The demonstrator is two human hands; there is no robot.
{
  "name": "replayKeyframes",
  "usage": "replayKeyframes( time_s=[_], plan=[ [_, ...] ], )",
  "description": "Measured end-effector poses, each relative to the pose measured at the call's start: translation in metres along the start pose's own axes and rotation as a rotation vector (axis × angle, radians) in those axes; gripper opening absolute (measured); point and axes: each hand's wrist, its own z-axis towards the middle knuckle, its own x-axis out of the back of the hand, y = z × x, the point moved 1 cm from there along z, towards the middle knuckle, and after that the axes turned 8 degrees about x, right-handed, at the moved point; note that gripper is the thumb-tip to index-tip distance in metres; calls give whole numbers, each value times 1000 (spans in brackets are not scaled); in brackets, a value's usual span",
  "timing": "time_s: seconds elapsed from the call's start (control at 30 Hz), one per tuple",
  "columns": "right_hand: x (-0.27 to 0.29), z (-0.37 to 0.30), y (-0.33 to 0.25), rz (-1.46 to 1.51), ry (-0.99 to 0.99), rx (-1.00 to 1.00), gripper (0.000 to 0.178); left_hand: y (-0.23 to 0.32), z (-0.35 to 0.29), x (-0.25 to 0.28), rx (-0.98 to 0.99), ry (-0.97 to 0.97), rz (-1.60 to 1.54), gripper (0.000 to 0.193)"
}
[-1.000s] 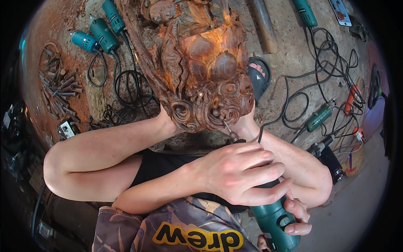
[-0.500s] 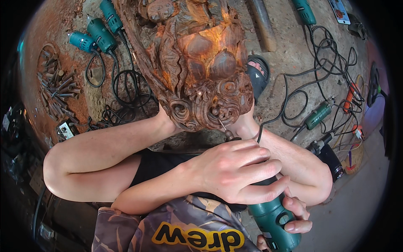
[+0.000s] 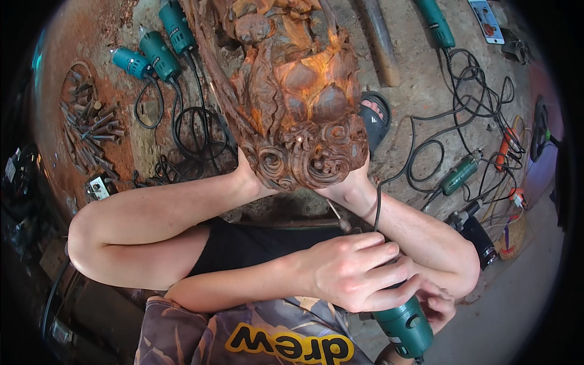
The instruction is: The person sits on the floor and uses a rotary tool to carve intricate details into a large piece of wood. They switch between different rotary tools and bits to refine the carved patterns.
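Note:
A green die grinder (image 3: 403,325) lies across my lap at the lower right. My left hand (image 3: 359,271) is wrapped round its front end. Partly hidden behind the grinder body, my right hand (image 3: 437,306) has its fingers curled against the side. The thin bit (image 3: 334,208) points up and left, just below the carved wood piece (image 3: 304,115) and apart from it. This brown and orange carving, with swirls and rounded lobes, stands between my lower legs. A black cord (image 3: 378,204) rises near my left hand.
Three green-blue power tools (image 3: 159,56) lie at the upper left, by a pile of metal bits (image 3: 91,121). Two more grinders, one upper right (image 3: 435,23) and one right (image 3: 460,175), lie among tangled black cords (image 3: 477,91). A pipe (image 3: 378,42) and a phone (image 3: 486,23) are at the far side.
The grinder has drawn back toward me, and its bit has come away from the carving's lower edge. Both hands have shifted with it; the right hand's fingers show less on the body.

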Motion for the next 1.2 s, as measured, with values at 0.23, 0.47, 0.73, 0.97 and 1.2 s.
replayKeyframes(
  time_s=[0.23,0.47,0.73,0.97,1.2],
  plan=[
    [28,4,-13,143,-172,-108,60,14,-15,16,-6,-132,81,36],
    [7,28,-27,51,-409,-445,71,28,-15,26,-63,-136,259,25],
    [-11,8,-16,316,13,-708,76,39,31,26,-153,85,419,31],
    [48,39,-68,110,383,-110,97,-86,9,143,881,852,55,66],
    [82,33,-103,33,633,48,76,-146,-12,84,975,776,129,75]
  ],
)
